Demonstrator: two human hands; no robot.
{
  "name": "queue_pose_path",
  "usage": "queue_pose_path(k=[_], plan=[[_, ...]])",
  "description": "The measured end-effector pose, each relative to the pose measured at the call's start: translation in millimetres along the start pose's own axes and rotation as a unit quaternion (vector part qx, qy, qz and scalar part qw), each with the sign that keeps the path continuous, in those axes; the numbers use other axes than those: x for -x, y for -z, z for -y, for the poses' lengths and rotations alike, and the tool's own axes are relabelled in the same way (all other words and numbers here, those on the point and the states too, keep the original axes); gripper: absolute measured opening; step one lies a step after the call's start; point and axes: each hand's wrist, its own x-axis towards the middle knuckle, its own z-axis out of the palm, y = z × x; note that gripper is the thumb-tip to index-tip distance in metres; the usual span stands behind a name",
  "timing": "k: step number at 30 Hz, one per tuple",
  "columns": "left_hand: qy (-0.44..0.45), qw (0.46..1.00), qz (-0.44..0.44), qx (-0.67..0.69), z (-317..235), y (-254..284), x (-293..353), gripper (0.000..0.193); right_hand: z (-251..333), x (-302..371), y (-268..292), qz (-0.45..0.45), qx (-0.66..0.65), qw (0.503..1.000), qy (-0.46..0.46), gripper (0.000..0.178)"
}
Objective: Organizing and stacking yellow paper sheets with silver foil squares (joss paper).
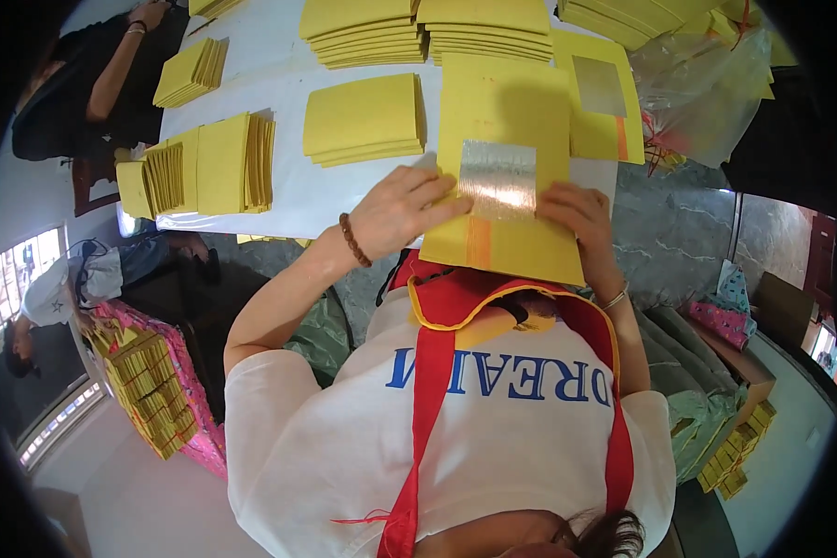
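A long yellow joss paper sheet [521, 112] with a shiny silver foil patch and an orange band lies in front of me, its lower end reaching past the table edge toward my red apron. My left hand [409, 202] holds its left edge, fingers curled and thumb on the paper by the foil. On the opposite side, my right hand [578, 217] has its fingers bent over the right edge; its thumb is hidden. Another foil-patched yellow sheet [581, 139] lies partly under the first. Left of them is a small stack of folded yellow paper [363, 116].
Larger folded stacks [488, 28] line the far side of the white table [288, 167]. Standing folded bundles [246, 163] are at the left. A clear plastic bag [702, 93] hangs at the right corner. Two people are at the left; a pink-lined box [153, 395] holds yellow bundles.
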Motion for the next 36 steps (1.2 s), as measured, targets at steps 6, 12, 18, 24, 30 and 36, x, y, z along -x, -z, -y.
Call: queue_pose_path(k=[6, 12, 18, 24, 30, 36], plan=[[0.164, 0.970, 0.005, 0.177, -7, -2, 0, 0.024, -4, 7, -8, 0.054, -0.129, 0.988, -0.062, 0.027], [0.374, 0.883, -0.013, 0.282, 12, -24, -12, 0.031, 13, -21, -19, -0.025, -0.250, 0.917, -0.311, 0.038], [0.400, 0.820, -0.067, 0.404, 21, -46, -9, 0.030, 6, -26, -25, -0.058, -0.240, 0.927, -0.284, 0.050], [0.450, 0.754, -0.070, 0.473, 19, -42, -14, 0.023, 4, -29, -22, 0.007, -0.279, 0.894, -0.350, 0.044], [0.448, 0.725, -0.085, 0.516, 16, -36, -18, 0.032, 1, -30, -25, 0.009, -0.282, 0.894, -0.349, 0.045], [0.461, 0.816, -0.060, 0.343, 14, -33, -17, 0.043, 3, -30, -27, -0.003, -0.263, 0.898, -0.352, 0.044]])
